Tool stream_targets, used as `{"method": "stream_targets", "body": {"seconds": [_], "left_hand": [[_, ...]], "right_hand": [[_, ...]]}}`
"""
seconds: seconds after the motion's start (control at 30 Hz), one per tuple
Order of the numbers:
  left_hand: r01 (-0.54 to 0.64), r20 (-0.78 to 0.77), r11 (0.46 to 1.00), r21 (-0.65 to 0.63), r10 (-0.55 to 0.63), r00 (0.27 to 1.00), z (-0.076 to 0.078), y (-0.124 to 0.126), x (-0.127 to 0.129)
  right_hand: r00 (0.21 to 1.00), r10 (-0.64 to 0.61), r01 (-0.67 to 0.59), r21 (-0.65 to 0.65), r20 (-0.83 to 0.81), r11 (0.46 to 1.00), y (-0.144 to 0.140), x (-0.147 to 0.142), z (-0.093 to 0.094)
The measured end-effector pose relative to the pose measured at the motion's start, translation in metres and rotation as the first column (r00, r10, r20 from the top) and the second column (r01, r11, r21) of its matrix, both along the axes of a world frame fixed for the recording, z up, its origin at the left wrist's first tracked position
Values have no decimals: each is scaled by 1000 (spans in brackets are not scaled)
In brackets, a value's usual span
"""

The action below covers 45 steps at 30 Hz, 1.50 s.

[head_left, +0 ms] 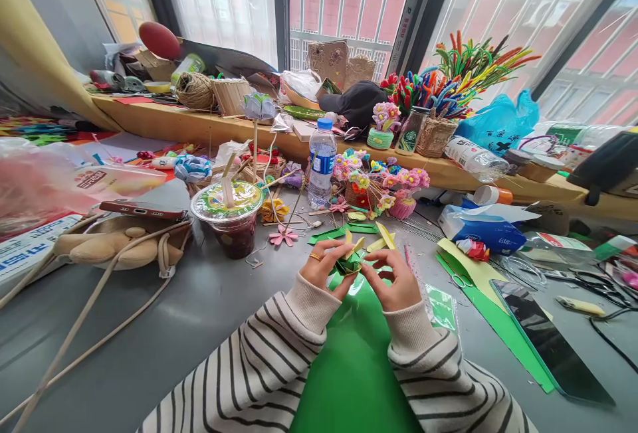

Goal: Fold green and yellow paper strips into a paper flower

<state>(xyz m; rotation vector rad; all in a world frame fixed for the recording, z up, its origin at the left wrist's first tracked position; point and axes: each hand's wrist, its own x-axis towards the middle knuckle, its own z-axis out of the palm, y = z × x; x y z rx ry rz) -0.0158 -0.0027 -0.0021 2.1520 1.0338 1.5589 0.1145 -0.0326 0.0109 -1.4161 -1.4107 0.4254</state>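
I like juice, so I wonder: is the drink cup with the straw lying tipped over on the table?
No, the drink cup stands upright on the grey table, its sealed lid on top and a straw poking up.

Grey table (199, 313), cluttered. Clear plastic water bottle with blue label (321, 162) upright near centre. Sealed plastic cup of dark drink with straw (228, 215) to its left; red-cased phone (142, 210) and tan plush toy (107, 247) beyond. Blue tissue pack (481, 228) right, black-screened tablet (548, 340) nearer. Wicker basket of coloured pipe cleaners (438, 134) on wooden sill (164, 122).
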Motion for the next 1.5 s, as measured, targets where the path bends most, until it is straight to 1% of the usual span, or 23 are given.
{"method": "stream_targets", "body": {"seconds": [0.07,0.17,0.23,0.37,0.5,0.6,0.7,0.8,0.9,0.97,1.07,1.13,1.2,1.27,1.33,1.37,1.43,1.5], "left_hand": [[-76,0,997,2,76,997,-1,0,0],[-179,-10,984,9,180,984,-1,0,-1],[-207,-18,978,17,207,978,-1,0,-2],[-182,-36,983,22,183,982,-1,0,-2],[-138,-9,990,8,138,990,-3,1,-2],[-160,-40,987,18,161,986,-5,3,-2],[-201,-59,979,18,201,978,-7,5,-3],[-212,-29,977,-23,212,977,-6,5,-3],[-160,32,979,-128,165,986,-3,4,-3],[-98,100,968,-233,124,987,0,3,-2],[-9,198,929,-371,88,976,1,4,-2],[40,221,911,-412,57,974,1,5,-2],[81,224,910,-406,14,974,0,6,-3],[107,214,920,-377,-26,976,-1,7,-3],[128,199,926,-355,-59,978,-1,7,-4],[139,192,925,-353,-74,979,-1,6,-4],[163,181,914,-372,-100,978,0,5,-5],[194,176,892,-409,-131,976,2,4,-5]], "right_hand": [[992,-78,69,86,99,994,-1,-2,2],[978,-64,37,134,200,990,-2,-5,3],[969,-70,32,160,238,987,-2,-6,2],[936,-154,85,223,316,971,-2,-9,-1],[923,-169,89,235,345,968,0,-11,-4],[913,-184,102,232,365,967,2,-11,-5],[886,-195,118,201,421,972,3,-10,-4],[878,-172,104,171,447,980,4,-7,-1],[908,-172,97,207,383,973,5,-3,3],[941,-111,46,202,320,978,6,1,6],[985,68,-83,87,158,993,8,6,9],[987,151,-152,13,57,988,8,10,13],[980,198,-198,-33,5,980,8,14,17],[974,224,-223,-61,15,973,8,20,23],[967,241,-233,-103,79,967,9,25,28],[954,275,-261,-121,120,958,9,26,30],[916,350,-326,-145,197,934,10,28,31],[885,391,-364,-148,252,920,10,27,30]]}}
